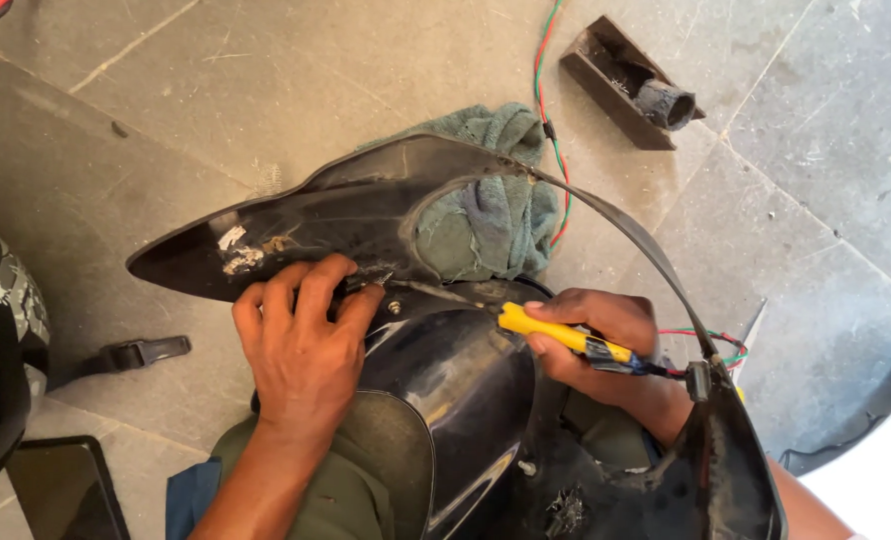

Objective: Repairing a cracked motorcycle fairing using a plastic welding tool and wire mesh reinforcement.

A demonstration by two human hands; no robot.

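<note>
Left hand (301, 345): fingers pressed flat on the black panel (366, 215) edge, gripping nothing.
Right hand (606, 345): closed round a yellow-handled tool (561, 335).
Room: bare floor (166, 120) far left.

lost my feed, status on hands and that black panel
Left hand pressing the black panel. Right hand gripping a yellow-handled tool. Green cloth under the panel.

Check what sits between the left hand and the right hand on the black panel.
Head view: between the left hand and the right hand lies the glossy black panel, with a small screw near the left fingers and the yellow-handled tool's tip.
</note>
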